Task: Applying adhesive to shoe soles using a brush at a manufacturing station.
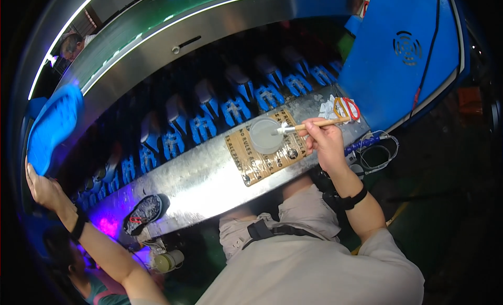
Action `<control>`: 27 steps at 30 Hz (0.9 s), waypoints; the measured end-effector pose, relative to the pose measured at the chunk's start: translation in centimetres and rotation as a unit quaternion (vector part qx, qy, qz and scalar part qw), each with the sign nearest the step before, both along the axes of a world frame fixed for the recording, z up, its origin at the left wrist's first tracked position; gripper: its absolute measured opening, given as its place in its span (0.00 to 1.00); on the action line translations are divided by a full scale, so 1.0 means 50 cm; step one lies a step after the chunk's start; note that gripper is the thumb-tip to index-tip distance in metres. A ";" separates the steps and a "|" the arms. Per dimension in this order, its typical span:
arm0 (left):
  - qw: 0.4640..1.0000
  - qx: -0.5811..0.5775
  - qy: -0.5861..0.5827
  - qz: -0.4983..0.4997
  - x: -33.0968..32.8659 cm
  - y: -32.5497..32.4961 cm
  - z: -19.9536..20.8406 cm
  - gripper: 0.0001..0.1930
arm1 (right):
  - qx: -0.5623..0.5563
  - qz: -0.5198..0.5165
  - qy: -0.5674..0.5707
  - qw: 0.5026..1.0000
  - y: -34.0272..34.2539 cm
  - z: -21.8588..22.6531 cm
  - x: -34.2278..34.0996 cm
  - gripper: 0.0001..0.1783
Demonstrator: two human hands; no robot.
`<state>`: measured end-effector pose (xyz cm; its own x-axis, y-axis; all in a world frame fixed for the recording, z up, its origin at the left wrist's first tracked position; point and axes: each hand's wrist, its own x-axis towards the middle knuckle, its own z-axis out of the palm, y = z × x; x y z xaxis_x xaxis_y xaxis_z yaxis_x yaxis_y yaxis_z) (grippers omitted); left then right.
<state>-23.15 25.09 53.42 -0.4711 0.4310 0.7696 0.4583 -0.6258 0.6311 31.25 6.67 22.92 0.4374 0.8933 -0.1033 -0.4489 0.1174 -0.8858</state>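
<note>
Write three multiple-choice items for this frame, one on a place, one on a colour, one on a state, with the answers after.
1. Where does the small round cup stand?
A. on the taped cardboard sheet on the metal ledge
B. on the floor
C. on the person's lap

2. What colour is the shoe sole by the left hand?
A. red
B. blue
C. white

3. What is the right hand doing?
A. lying open and empty
B. gripping the scissors
C. holding a brush with its tip at the cup

Answers:
1 A: the cup sits on the brown sheet, which lies flat on the steel ledge.
2 B: the sole raised at the far left is bright blue.
3 C: the fingers close on the wooden handle and the bristles reach the cup's rim; the scissors lie untouched farther along.
</note>
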 end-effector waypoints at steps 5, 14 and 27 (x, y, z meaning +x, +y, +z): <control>0.961 -0.206 -0.070 -0.173 0.214 -0.181 -0.146 0.17 | -0.001 -0.013 0.027 1.000 0.004 -0.005 0.000 0.10; 0.713 -0.484 -0.215 -0.460 0.369 -0.385 -0.512 0.29 | 0.008 0.021 -0.215 0.976 0.045 -0.018 -0.016 0.08; 0.472 -0.509 -0.318 -0.646 0.369 -0.469 -0.571 0.44 | -0.006 0.005 -0.321 0.947 0.060 -0.007 -0.037 0.10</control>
